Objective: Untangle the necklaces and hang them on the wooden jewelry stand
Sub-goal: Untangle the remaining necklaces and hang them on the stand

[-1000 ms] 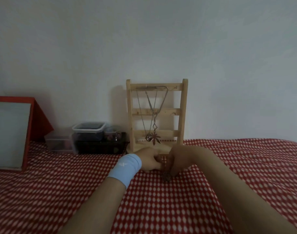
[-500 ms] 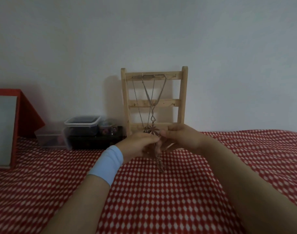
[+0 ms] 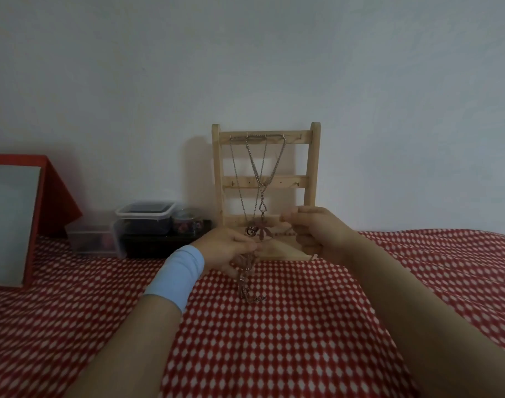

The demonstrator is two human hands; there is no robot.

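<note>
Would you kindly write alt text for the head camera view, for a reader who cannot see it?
Two hands, left hand and right hand, stretch a tangled necklace above a red checked cloth. Behind them a wooden jewelry stand already holds hanging necklaces.

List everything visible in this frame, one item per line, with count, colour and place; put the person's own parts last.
wooden jewelry stand: one, pale wood, centre, against the wall
hung necklaces: two or three, metal, on the stand's top bar
tangled necklace: one bunch, reddish-brown, dangling from the left hand onto the cloth
tablecloth: one, red and white check
plastic containers: several, clear, left of the stand
red frame: one, far left
wristband: one, light blue, left wrist
left hand: pinching the chain
right hand: pinching the strand
</note>
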